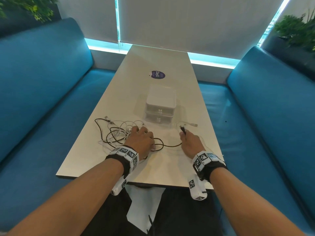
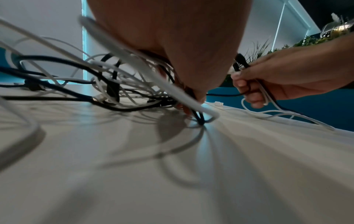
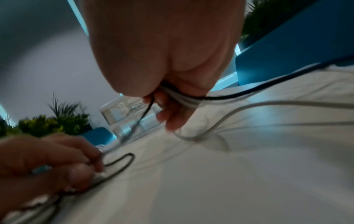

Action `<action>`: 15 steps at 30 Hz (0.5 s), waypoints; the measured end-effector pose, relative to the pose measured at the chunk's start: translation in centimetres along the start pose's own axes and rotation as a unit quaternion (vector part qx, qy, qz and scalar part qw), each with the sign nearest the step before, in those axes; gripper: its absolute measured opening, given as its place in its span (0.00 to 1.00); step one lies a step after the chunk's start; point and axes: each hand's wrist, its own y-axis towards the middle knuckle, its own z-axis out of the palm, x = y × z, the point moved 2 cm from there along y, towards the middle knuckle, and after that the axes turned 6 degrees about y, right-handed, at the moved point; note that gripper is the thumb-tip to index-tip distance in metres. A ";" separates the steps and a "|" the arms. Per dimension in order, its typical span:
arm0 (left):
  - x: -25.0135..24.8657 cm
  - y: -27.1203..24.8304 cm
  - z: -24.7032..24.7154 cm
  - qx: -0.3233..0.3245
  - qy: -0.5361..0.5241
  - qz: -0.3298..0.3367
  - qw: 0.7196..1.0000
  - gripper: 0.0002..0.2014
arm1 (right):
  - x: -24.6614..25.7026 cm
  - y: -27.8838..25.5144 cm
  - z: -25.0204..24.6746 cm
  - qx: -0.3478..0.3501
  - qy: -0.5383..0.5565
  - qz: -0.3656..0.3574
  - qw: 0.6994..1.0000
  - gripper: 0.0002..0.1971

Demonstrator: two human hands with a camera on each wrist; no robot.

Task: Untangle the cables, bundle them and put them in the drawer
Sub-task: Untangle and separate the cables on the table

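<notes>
A tangle of black and white cables (image 1: 119, 132) lies on the near half of the white table (image 1: 153, 167). My left hand (image 1: 141, 137) rests on the tangle's right side, fingers curled down and pinching strands (image 3: 95, 163). My right hand (image 1: 187, 137) grips the black cable's plug end (image 1: 183, 130) together with a white cable (image 2: 266, 97). The black cable (image 1: 170, 145) runs along the table from my right hand to under my left. A white two-drawer unit (image 1: 160, 103) stands just beyond the hands with both drawers closed.
A loose white plug (image 1: 193, 124) lies right of the drawer unit. A purple round sticker (image 1: 158, 74) sits further up the table. Blue benches (image 1: 42, 99) flank both long sides, with plants (image 1: 296, 31) behind them.
</notes>
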 end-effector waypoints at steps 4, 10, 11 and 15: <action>-0.6 0.0 -0.3 0.004 0.003 -0.001 1.000 0.15 | 2.2 -0.3 1.2 0.047 0.130 -0.029 0.990 0.22; -0.9 0.1 -0.8 0.018 0.014 0.008 1.000 0.13 | 5.0 -1.4 3.1 0.150 0.094 -0.076 0.981 0.19; -0.9 0.2 -0.7 0.017 0.015 0.009 1.000 0.13 | 5.2 -1.5 3.3 0.155 0.025 -0.097 0.983 0.19; -0.2 0.1 0.0 0.001 0.008 0.021 1.000 0.14 | 4.8 -1.5 3.0 0.160 -0.103 -0.125 0.974 0.20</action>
